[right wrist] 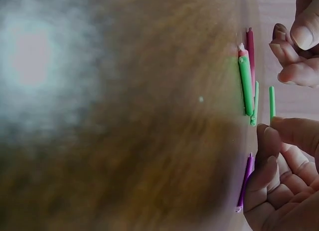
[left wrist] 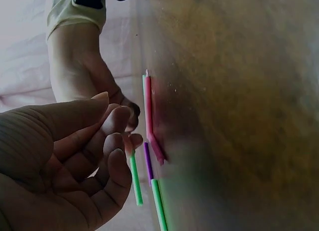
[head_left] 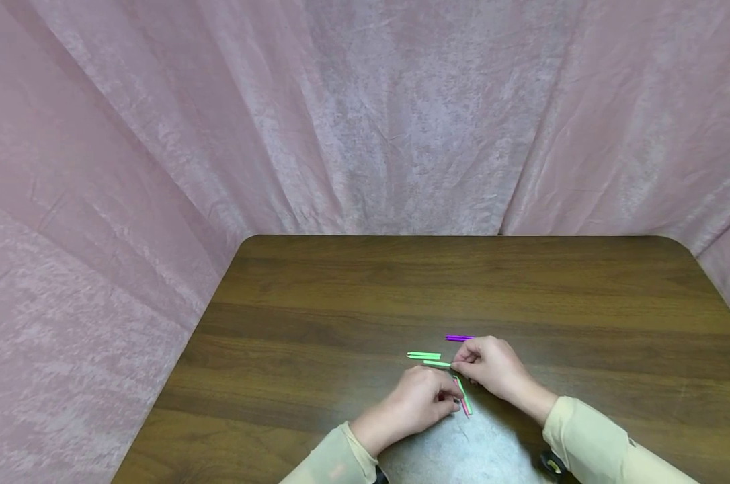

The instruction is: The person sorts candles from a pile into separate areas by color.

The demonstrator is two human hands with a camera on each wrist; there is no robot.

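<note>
My right hand (head_left: 491, 366) pinches one end of a thin green candle (head_left: 435, 364) between thumb and fingertip. The right wrist view shows that candle (right wrist: 272, 101) standing out from the pinch, apart from the others. My left hand (head_left: 422, 400) hovers nearby with fingers loosely bent, and nothing shows between its thumb and fingers. Close to the left fingertips lie pink candles (left wrist: 148, 106) alongside a green candle (head_left: 466, 398). Beyond the hands, more green candles (head_left: 423, 355) lie side by side. Purple candles (head_left: 458, 338) lie behind the right hand, partly hidden by it.
All the candles lie on a brown wood-grain table (head_left: 316, 289) with rounded far corners. Pink curtains (head_left: 401, 121) hang behind it and at its sides. A bright glare patch (head_left: 468, 447) shows on the tabletop between the forearms.
</note>
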